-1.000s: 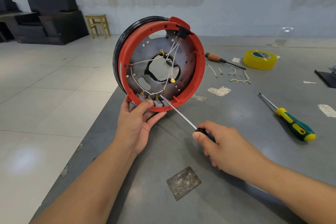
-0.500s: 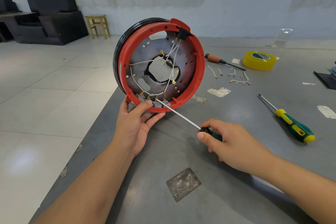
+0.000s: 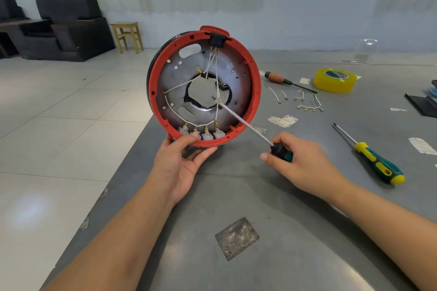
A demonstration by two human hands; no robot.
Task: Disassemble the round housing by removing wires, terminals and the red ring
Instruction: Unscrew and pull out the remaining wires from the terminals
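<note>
**Housing held on edge, screwdriver tip among the wires**

The person stands the round housing (image 3: pixel 204 87) upright on its edge at the near-left corner of the grey table (image 3: pixel 272 196), open side facing them. The left hand (image 3: pixel 179 165) cups it from below, thumb curled over the lower rim of the red ring (image 3: pixel 256 85) and touching one of the four grey terminal blocks (image 3: pixel 201 134) lined up along the bottom. White wires (image 3: pixel 179 86) with brass ends run from those blocks across the metal plate, past the ragged central hole, up to a black socket (image 3: pixel 217 40) at the top of the ring.

The right hand (image 3: pixel 305 165) has its fingers wrapped round the black-and-teal handle of a screwdriver (image 3: pixel 246 124); the shaft slants up and left, its tip touching a wire near the edge of the central hole.

On the table to the right lie loose wire pieces (image 3: pixel 305 101) with brass terminals, already out of the housing. Beyond them sit a screwdriver with a brown-and-black handle (image 3: pixel 277 78) and a roll of yellow tape (image 3: pixel 335 79), whose core carries green print too small for me to read. A green-and-yellow screwdriver (image 3: pixel 376 163) lies well apart at the right. Scraps of white paper (image 3: pixel 282 120) dot the tabletop, and a worn grey patch (image 3: pixel 236 238) shows between the forearms. I can read no brand anywhere.
</note>
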